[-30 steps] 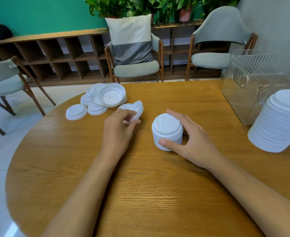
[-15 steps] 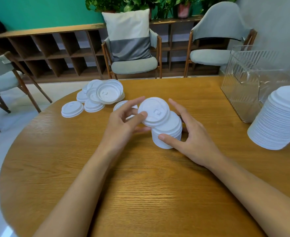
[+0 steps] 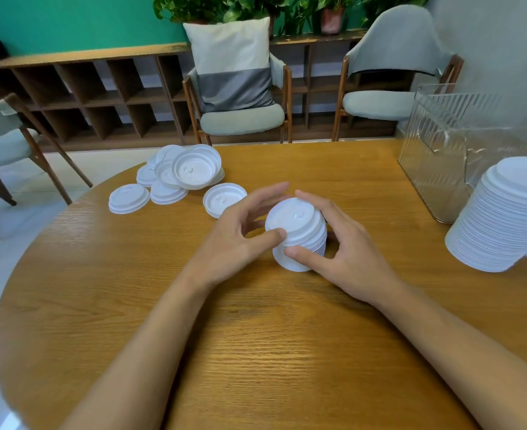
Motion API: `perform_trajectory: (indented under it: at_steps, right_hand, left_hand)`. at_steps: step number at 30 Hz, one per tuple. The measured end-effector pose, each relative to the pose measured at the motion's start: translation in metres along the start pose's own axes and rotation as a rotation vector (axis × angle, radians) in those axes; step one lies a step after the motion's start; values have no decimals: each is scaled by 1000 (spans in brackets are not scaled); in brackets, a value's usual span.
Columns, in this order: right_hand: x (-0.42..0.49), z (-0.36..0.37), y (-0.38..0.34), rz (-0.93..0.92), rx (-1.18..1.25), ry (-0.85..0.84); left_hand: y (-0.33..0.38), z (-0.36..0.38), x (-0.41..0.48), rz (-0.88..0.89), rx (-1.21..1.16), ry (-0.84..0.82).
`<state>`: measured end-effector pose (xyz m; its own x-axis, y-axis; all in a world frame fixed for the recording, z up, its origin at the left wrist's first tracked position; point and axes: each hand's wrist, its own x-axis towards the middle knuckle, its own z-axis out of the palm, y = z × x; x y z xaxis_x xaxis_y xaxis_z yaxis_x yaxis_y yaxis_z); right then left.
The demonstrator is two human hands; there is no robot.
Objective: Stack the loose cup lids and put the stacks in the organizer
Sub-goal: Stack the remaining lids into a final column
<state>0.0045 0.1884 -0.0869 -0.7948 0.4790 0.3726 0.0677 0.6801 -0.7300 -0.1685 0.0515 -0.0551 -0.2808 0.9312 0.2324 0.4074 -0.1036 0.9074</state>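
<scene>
We are looking down on a round wooden table, where a short stack of white cup lids stands upright near the middle, between both hands. Our right hand cups this stack from the right, thumb on its near side and fingers curled round the far side. Our left hand comes in from the left and pinches the top lid: the thumb tip sits against its near rim and the fingers arch loosely over to its far-left edge. The top lid rests slightly tilted on the stack. Just behind the left hand lies a single lid, hollow side up. Further back and to the left is a loose heap of lids, with one more lid lying apart at its left. At the table's right edge a much taller lid stack leans, and behind it stands the clear ribbed organizer; we cannot tell what it holds.
</scene>
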Motion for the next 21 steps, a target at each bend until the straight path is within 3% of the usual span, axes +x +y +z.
perform_trajectory:
  at_steps: [5, 9, 11, 16, 21]
  right_hand:
    - [-1, 0, -3, 19, 34, 15]
    - [0, 1, -1, -4, 11, 18]
    - [0, 1, -1, -2, 18, 14]
    - [0, 2, 1, 7, 32, 7]
    - [0, 1, 0, 39, 45, 9]
  left_hand:
    - [-6, 14, 2, 41, 205, 307]
    - [-5, 34, 5, 60, 323, 429]
    - [-5, 33, 6, 43, 342, 397]
    - [-2, 8, 0, -7, 42, 48]
    - [-2, 13, 1, 32, 171, 277]
